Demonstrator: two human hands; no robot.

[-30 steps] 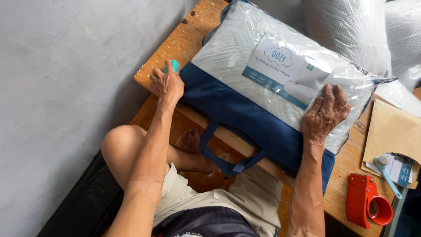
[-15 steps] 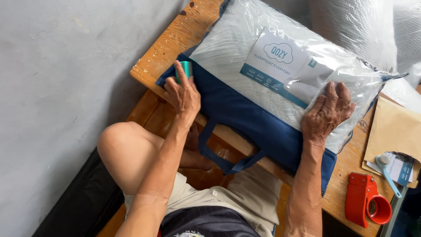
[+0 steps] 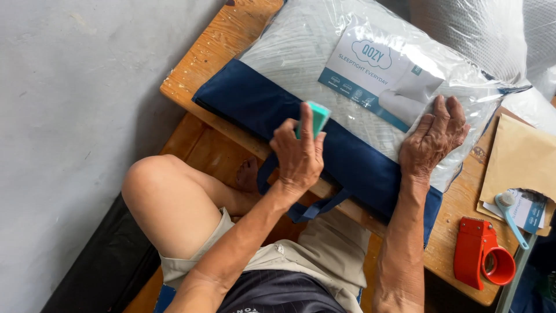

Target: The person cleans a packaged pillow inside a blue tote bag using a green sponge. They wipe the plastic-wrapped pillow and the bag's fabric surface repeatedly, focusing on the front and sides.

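My left hand, gripping the teal block, is sliding rightward along the pillow bag; right hand is pressing flat.

Wooden table carries packaged pillow, brown envelope, red tape dispenser.

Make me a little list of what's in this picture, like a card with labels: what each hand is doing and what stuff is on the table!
left hand: holds a small teal block against the navy blue fabric band of the bag
right hand: lies flat, fingers spread, on the clear plastic pillow bag
bag handle: navy blue strap hangs over the table edge
surface: worn wooden table
to the right: red tape dispenser, brown paper envelope, small light blue brush
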